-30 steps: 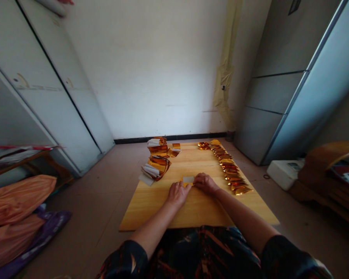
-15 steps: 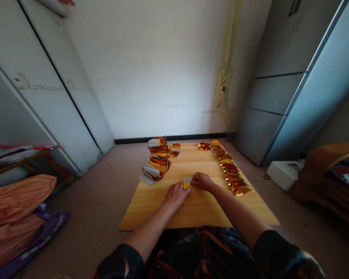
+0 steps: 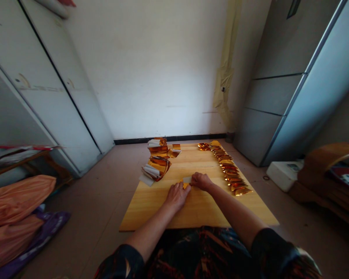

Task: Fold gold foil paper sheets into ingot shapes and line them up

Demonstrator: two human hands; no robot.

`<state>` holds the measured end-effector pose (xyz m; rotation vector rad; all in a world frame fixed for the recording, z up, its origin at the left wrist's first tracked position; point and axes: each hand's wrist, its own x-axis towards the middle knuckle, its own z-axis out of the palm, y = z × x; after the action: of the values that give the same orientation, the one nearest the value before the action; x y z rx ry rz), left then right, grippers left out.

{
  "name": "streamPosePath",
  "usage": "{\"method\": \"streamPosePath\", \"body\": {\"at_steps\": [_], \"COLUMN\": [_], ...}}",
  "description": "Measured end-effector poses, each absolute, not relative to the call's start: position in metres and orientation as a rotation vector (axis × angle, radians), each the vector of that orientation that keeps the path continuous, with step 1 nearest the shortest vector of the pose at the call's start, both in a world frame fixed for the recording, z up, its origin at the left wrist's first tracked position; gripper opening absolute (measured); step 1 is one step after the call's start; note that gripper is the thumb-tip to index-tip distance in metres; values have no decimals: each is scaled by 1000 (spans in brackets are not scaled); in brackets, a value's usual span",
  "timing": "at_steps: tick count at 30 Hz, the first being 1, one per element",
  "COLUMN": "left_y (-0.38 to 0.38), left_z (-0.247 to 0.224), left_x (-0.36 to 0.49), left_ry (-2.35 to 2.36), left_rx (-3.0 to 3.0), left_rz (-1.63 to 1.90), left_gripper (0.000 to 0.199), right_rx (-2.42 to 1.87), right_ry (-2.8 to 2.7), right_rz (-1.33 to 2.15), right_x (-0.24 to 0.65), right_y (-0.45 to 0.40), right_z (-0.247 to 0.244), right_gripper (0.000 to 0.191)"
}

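A small sheet of gold foil paper (image 3: 187, 180), pale on its back, lies on the wooden board (image 3: 203, 211) between my hands. My left hand (image 3: 177, 193) is closed on its left side, the fingertips pressing its gold part down against the wood. With bent fingers, my right hand (image 3: 201, 181) pinches the right edge of the same sheet. Fanned stacks of gold foil paper (image 3: 163, 166) lie at the left of the board. Along its right side runs a row of folded gold foil pieces (image 3: 232, 170).
Another bunch of gold foil (image 3: 203, 146) lies at the board's far edge. A grey refrigerator (image 3: 267, 85) stands behind on the right, near a white box (image 3: 282, 175) and a wooden armrest (image 3: 317, 174). White cabinets (image 3: 55, 89) and orange cloth (image 3: 20, 201) are at the left.
The pale part of the sheet between my hands shows as a narrower strip now. Both hands have stayed almost in place.
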<state>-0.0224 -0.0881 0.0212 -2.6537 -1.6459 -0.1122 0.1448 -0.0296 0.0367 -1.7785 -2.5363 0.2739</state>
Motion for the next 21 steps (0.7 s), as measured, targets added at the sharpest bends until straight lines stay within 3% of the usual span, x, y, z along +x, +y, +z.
{"method": "streamPosePath", "body": {"at_steps": [4,21], "left_y": [-87,-88], "left_z": [16,16], "left_x": [-21,-17], "left_ry": [-1659,-1700], "left_rx": [-2610,-2575], "left_rz": [-116,-90], "left_gripper": [44,38], "right_rx": [-1789,-1951], "right_ry": [-2536,-2295], "right_rz": [267,346], "right_x": [144,136], "right_y": [-30,-23], "right_z": [38,36], "right_gripper": [18,23]}}
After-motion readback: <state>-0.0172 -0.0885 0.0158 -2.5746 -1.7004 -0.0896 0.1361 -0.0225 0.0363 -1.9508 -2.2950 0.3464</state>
